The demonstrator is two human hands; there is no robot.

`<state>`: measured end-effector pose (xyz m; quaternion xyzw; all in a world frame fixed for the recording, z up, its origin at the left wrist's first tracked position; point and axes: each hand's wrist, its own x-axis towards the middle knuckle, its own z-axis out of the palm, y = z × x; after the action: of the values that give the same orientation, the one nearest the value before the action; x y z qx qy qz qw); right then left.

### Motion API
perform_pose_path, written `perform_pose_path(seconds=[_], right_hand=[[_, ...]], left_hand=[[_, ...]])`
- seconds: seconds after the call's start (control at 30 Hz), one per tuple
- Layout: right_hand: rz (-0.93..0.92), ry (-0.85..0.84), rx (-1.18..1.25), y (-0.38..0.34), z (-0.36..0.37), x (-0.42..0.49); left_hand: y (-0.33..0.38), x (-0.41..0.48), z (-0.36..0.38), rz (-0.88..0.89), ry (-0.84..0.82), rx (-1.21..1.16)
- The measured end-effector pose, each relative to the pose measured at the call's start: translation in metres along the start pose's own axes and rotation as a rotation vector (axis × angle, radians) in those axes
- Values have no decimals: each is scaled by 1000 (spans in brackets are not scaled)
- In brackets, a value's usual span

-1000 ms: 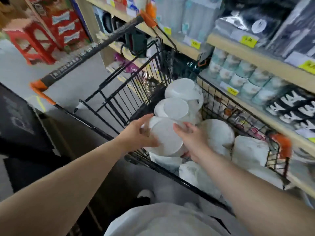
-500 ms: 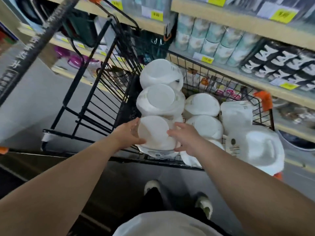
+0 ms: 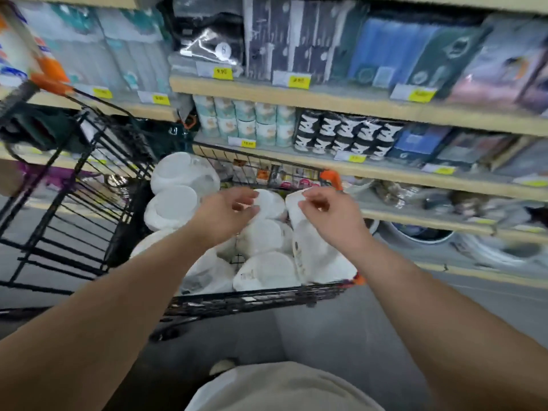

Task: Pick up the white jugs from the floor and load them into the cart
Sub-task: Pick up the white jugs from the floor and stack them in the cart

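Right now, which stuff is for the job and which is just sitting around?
For the job: white jugs, cart, left hand, right hand.
Just sitting around: toilet paper rolls, yellow price tags, shelves.

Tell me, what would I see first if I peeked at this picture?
A heap of white jugs fills the black wire cart in the middle. The left hand and the right hand reach over the heap. Behind the cart, long shelves carry packed goods and yellow price tags.
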<state>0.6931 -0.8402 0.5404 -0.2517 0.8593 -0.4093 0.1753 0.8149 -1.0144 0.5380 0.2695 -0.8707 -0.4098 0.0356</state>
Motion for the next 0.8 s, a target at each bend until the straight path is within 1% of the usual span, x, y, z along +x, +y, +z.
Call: perform_pose_path(seconds=[0.17, 0.33, 0.47, 0.7, 0.8], right_hand=[[38, 192, 15, 68, -120, -36], [173, 379, 14, 141, -226, -82], [292, 526, 51, 193, -300, -113], [482, 773, 101, 289, -406, -149], [595, 851, 111, 332, -449, -156]], left_hand=[[114, 17, 91, 227, -90, -99], [214, 22, 180, 332, -168, -175], [283, 34, 252, 456, -317, -108], [400, 77, 399, 613, -577, -99], [454, 95, 464, 694, -701, -100]])
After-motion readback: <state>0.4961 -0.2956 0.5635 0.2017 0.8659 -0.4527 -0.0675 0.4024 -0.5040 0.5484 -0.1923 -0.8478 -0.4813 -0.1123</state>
